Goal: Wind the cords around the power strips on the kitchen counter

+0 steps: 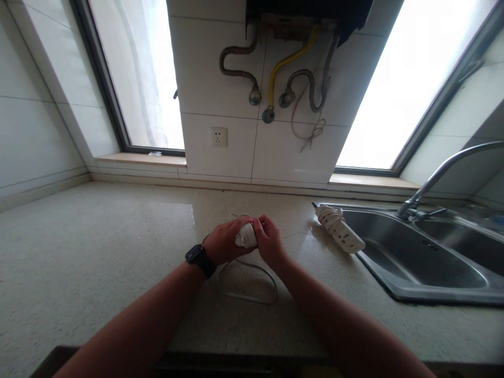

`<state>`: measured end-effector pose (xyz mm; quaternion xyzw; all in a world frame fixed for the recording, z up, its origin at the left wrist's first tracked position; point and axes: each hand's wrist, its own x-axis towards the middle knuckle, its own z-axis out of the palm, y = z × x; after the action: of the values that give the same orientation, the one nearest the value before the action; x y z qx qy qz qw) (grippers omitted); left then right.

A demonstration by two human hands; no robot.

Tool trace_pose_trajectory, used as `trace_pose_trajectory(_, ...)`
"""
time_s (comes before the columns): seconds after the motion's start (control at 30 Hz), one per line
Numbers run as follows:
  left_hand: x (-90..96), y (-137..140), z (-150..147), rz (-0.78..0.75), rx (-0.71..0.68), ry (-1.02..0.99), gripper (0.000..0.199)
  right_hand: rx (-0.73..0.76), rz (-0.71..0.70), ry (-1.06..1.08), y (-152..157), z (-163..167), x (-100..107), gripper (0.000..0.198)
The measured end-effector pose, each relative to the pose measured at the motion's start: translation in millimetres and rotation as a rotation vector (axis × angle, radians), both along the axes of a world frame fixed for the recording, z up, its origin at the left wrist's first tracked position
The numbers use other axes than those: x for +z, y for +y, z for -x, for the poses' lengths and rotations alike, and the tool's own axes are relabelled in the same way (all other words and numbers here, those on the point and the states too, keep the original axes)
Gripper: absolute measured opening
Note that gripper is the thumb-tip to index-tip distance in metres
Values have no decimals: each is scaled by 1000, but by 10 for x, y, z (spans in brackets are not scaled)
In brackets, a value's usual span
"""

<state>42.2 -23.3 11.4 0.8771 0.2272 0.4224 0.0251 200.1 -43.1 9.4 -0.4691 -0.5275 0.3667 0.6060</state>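
Contact is being made with a small, rounded white piece (248, 236), seemingly plastic, by the left hand (225, 242) and the right hand (271, 245), both clamped on it above the pale, speckled, stone-like counter (129, 231). Light, stiff, slick handling is being suggested by its smooth-looking shell; its sides are being judged the safest hold. Below, a thin grey-white cable (252, 301) is being supported in a smooth, flexible-looking loop.

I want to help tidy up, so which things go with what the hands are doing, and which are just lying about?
Seem to be part of it:
white piece, held by the left hand and right hand
pale cable, looped on the counter below them

Just lying about, it seems:
power strip, cord bundled, at the edge of the sink
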Motion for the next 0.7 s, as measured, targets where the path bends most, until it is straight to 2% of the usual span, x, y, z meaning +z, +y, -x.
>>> trace_pose_trajectory(0.13, 45, -27, -12, 2, 1, -16, 67, -18, -25, -36, -10, -7, 16, 46)
trace_pose_trajectory(0.33, 100, -55, -24, 102, -23, 0, 64, 25, -34, -38, 9, -40, 22, 47)
trace_pose_trajectory(0.57, 58, -93, -79, 129, 78, -52, 57, -45, -34, -25, 13, -16, 73, 44)
trace_pose_trajectory(0.7, 65, -84, -89, 118, 72, -57, 53, -41, -29, -15, 17, -8, 73, 43)
